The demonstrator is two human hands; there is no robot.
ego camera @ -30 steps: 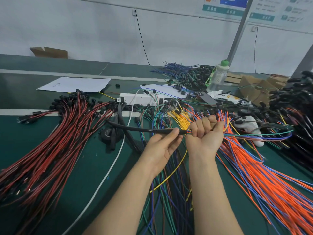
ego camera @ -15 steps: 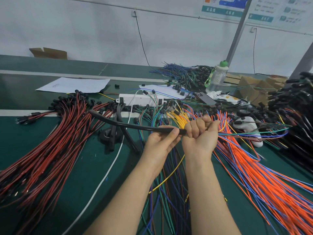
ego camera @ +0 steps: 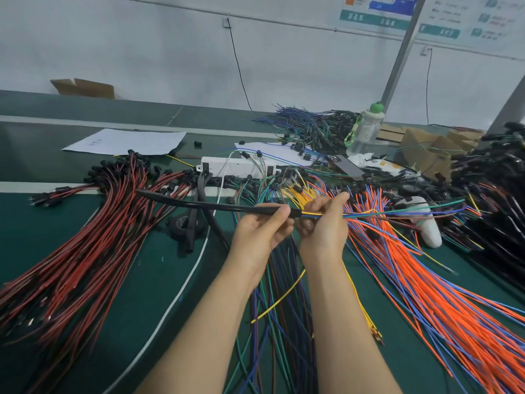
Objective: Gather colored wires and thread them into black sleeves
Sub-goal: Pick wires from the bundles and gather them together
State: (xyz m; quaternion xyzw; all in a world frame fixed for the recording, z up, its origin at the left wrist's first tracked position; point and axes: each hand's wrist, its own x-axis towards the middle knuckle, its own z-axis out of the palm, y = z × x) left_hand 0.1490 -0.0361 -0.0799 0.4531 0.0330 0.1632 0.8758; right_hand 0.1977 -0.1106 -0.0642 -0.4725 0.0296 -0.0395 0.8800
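A long black sleeve stretches level above the table, its free end pointing left. My left hand pinches the sleeve near its right mouth, thumb on top. A thin bundle of colored wires, yellow, blue, green and brown, runs out of that mouth to the right. My right hand sits just right of the mouth with its fingers loosened around the bundle and the index finger stretched out; whether it still grips the wires is unclear. Spare black sleeves lie on the mat below.
Red-black wire bundles fan across the left of the green mat. Orange and blue wires spread on the right, mixed wires lie under my arms. A white power strip, tape roll, bottle and cardboard boxes sit behind.
My right hand has opened from a tight fist on the wires into loosened fingers. The sleeve has slid further left, and a short stretch of wires now shows between my hands.
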